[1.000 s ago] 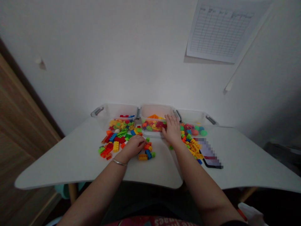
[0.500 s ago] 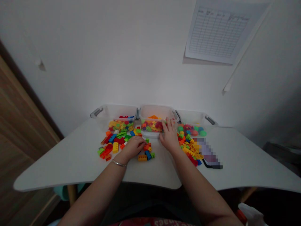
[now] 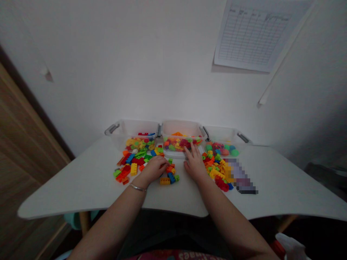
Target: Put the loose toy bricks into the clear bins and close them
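Observation:
My left hand (image 3: 155,169), with a bracelet at its wrist, is closed over the table with its fingers curled together. Whatever its fingertips hold, if anything, is hidden. Just right of these fingers lie small orange pieces (image 3: 170,169), and nearer to me a yellow-orange brick (image 3: 165,181) and a blue brick (image 3: 171,177). My right hand (image 3: 195,164) has its fingers spread, with nothing in them, in front of the middle clear bin (image 3: 181,127). Toy pieces in several colours fill the lower part of that bin.
Clear bins with toy pieces stand left (image 3: 138,126) and right (image 3: 221,131) of the middle one, against the wall. Loose bricks form a left pile (image 3: 133,168) and a right pile (image 3: 217,169). A phone with a blurred screen (image 3: 242,177) lies beside the right pile.
My right hand has drawn back slightly toward me, away from the middle bin's rim, its fingers still spread. My left hand has stayed nearly in place.

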A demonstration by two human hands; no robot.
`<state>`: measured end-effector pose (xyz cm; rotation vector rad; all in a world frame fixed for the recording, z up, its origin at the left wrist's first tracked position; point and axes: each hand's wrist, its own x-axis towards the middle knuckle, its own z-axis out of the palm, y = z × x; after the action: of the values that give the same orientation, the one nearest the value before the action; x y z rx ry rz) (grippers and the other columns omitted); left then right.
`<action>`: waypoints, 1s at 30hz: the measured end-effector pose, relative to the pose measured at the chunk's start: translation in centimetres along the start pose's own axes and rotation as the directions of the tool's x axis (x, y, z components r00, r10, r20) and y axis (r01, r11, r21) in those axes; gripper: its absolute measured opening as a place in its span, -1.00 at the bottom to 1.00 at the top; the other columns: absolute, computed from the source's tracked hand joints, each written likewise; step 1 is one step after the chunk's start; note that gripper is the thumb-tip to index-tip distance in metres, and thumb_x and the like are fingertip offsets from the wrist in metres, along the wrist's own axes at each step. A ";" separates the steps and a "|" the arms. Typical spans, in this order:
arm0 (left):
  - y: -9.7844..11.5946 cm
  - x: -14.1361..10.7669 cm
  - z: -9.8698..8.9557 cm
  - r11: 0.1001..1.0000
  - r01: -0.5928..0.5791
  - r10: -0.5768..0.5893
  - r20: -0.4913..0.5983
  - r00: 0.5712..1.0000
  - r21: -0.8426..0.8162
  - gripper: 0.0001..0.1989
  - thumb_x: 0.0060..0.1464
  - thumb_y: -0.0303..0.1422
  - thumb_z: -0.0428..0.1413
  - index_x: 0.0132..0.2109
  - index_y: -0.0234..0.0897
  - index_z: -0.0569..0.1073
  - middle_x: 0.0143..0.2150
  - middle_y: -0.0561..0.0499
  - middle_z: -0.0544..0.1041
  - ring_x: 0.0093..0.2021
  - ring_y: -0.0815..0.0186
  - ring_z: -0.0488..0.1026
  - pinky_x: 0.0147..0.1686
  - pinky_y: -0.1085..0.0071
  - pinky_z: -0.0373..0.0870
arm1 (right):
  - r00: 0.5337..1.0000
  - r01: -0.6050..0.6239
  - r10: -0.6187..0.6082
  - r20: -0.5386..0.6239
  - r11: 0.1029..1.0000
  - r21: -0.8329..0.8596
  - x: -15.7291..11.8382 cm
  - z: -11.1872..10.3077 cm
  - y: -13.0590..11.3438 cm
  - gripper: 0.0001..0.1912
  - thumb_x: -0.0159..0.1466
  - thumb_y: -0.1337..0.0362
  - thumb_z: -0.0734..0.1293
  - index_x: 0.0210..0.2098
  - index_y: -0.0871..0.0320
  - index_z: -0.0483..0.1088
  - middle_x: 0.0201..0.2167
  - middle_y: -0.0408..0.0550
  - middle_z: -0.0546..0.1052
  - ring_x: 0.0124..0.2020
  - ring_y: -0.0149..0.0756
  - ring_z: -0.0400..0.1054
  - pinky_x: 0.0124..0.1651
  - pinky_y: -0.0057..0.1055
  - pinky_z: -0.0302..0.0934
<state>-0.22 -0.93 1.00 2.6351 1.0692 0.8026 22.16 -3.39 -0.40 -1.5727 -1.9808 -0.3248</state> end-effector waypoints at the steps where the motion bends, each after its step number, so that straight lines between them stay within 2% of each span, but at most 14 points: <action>1: 0.0 0.0 0.0 1.000 0.002 -0.002 0.001 1.000 -0.002 -0.82 0.21 -0.44 0.03 -0.27 -0.30 0.53 -0.26 -0.08 0.59 -0.19 0.25 0.44 -0.10 0.33 0.36 | 1.000 0.001 -0.001 0.010 1.000 -0.016 0.0 -0.1 -0.1 -0.30 0.17 0.39 0.26 0.31 0.21 0.13 0.42 0.18 -0.04 0.41 0.05 -0.13 0.31 -0.01 0.06; 4: -0.1 0.1 0.0 1.000 0.006 -0.006 0.006 1.000 -0.002 -0.82 0.21 -0.43 0.03 -0.27 -0.29 0.53 -0.26 -0.07 0.59 -0.18 0.25 0.45 -0.09 0.32 0.35 | 0.999 -0.049 0.049 -0.004 0.996 -0.079 -0.1 -0.4 -0.4 -0.40 0.17 0.39 0.26 0.23 0.24 0.24 0.33 0.22 0.16 0.30 0.03 0.06 0.25 -0.08 0.10; 6: -0.1 0.1 0.1 1.000 0.006 -0.006 0.006 1.000 -0.003 -0.83 0.21 -0.43 0.04 -0.27 -0.28 0.54 -0.26 -0.07 0.59 -0.17 0.24 0.45 -0.09 0.32 0.35 | 0.992 -0.122 0.119 -0.032 0.982 -0.142 -0.1 -0.6 -0.4 -0.51 0.19 0.37 0.24 0.13 0.27 0.33 0.17 0.25 0.34 0.16 0.02 0.21 0.18 -0.09 0.14; 8: -0.2 0.0 0.2 1.000 0.007 -0.007 0.002 1.000 -0.005 -0.82 0.21 -0.43 0.04 -0.26 -0.28 0.54 -0.24 -0.07 0.59 -0.16 0.24 0.45 -0.08 0.31 0.34 | 0.982 -0.191 0.188 -0.035 0.958 -0.214 -0.2 -0.8 -0.2 -0.58 0.20 0.35 0.24 0.06 0.28 0.37 0.03 0.25 0.43 0.03 0.02 0.27 0.09 -0.10 0.17; 12: -0.2 0.0 0.2 1.000 0.008 -0.008 0.002 1.000 0.001 -0.82 0.21 -0.43 0.03 -0.26 -0.28 0.54 -0.24 -0.07 0.60 -0.15 0.23 0.46 -0.05 0.30 0.34 | 0.960 -0.243 0.274 0.061 0.922 -0.302 -0.5 -0.7 0.2 -0.65 0.23 0.36 0.22 0.00 0.28 0.41 -0.06 0.24 0.46 -0.05 0.01 0.29 -0.07 -0.18 0.21; 17: -0.1 0.0 0.1 1.000 0.015 -0.015 0.002 1.000 -0.003 -0.82 0.20 -0.44 0.03 -0.27 -0.28 0.54 -0.25 -0.08 0.59 -0.16 0.22 0.46 -0.07 0.31 0.35 | 0.964 -0.180 0.232 0.133 0.931 -0.317 -0.4 -0.6 0.4 -0.65 0.29 0.46 0.14 -0.02 0.23 0.43 -0.07 0.23 0.48 -0.08 -0.04 0.31 -0.10 -0.22 0.20; 21: -0.1 0.0 0.1 1.000 0.015 -0.015 -0.002 1.000 -0.007 -0.83 0.20 -0.44 0.04 -0.27 -0.27 0.54 -0.25 -0.06 0.59 -0.15 0.23 0.46 -0.07 0.31 0.35 | 0.957 -0.158 0.224 0.182 0.933 -0.323 -0.2 -0.6 0.7 -0.65 0.32 0.45 0.11 -0.02 0.24 0.44 -0.09 0.23 0.49 -0.08 -0.03 0.31 -0.10 -0.19 0.20; 30: 0.0 0.1 0.0 1.000 0.021 -0.021 0.021 1.000 0.010 -0.82 0.20 -0.45 0.03 -0.25 -0.28 0.54 -0.23 -0.07 0.60 -0.13 0.22 0.46 -0.04 0.30 0.35 | 0.963 -0.205 0.243 0.115 0.941 -0.269 -0.2 -0.2 0.8 -0.66 0.30 0.45 0.15 0.01 0.22 0.38 -0.07 0.19 0.46 -0.08 -0.09 0.33 -0.10 -0.26 0.22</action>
<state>-0.20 -0.85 0.99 2.6303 1.0964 0.7658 22.95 -3.41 -0.46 -2.0192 -1.9000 -0.3939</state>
